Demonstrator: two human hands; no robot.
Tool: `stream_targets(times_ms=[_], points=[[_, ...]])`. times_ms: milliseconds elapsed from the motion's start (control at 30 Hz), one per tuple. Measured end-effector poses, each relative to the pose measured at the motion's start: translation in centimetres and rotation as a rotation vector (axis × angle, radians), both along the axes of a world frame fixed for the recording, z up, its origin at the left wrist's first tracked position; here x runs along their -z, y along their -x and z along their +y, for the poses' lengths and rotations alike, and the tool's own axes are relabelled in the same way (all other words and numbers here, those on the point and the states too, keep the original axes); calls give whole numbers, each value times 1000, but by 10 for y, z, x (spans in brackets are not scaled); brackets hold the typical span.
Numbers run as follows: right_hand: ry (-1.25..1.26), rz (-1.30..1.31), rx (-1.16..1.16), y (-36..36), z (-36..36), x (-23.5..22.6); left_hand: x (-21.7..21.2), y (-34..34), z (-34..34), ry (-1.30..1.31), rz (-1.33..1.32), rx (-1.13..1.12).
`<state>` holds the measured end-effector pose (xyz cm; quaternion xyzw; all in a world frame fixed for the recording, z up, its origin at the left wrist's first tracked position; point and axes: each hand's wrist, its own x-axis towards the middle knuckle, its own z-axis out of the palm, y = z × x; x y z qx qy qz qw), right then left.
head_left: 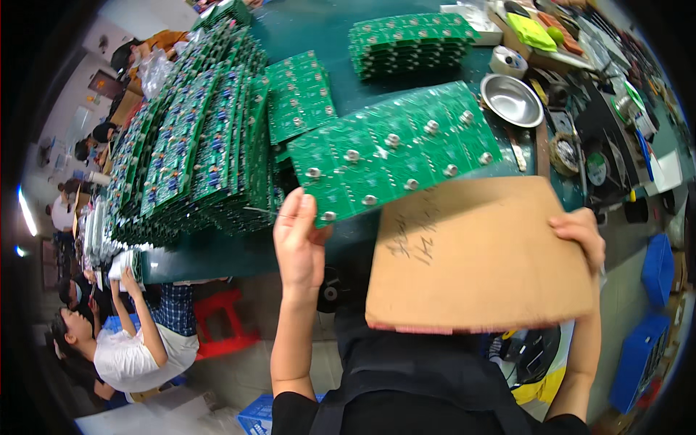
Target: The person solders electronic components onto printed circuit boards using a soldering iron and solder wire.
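My left hand (299, 239) pinches the near left corner of a green circuit board panel (395, 148) between thumb and fingers. Silver round parts stand in two rows on the panel, which is tilted above the table. My right hand (582, 235) grips the right edge of a brown cardboard sheet (482, 254) with handwriting on it. The cardboard lies nearer to me than the panel, and its far left part comes up against or just under the panel's near edge; whether they touch I cannot tell. Some right-hand fingers are hidden by the cardboard.
Stacked populated circuit boards (196, 145) fill the left of the green table (304, 29). More panels lie in a pile (409, 43) at the back. A metal bowl (512, 100), tape roll (507, 62) and tools sit right. A person (138, 348) works at left by a red stool (223, 326).
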<state>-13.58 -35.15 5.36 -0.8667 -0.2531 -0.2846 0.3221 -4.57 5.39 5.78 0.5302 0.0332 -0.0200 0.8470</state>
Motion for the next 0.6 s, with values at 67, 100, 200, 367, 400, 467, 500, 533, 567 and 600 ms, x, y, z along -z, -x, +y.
stream_targets(times_ms=[67,100,200,367,400,467,500,533,567,600], points=[[-333,-83,-162,-7,-6,-7,7,3,-5,-18,31,19],[-501,24,-198,-6,-8,-15,10,4,-6,6,7,57],[-599,225,91,-9,-10,-38,27,10,-14,-96,78,55],[-902,784,25,-38,18,-36,46,33,-20,-155,77,94],[-887,808,44,-43,25,-32,47,36,-21,-109,144,132],[-907,840,68,-50,34,-25,46,44,-23,218,338,72],[-909,867,76,-53,37,-23,44,46,-23,220,340,79],[-924,883,77,-55,39,-21,42,47,-24,144,249,117],[-910,893,94,-56,40,-20,40,48,-24,113,129,167],[-912,895,122,-57,42,-18,38,47,-24,74,162,161]])
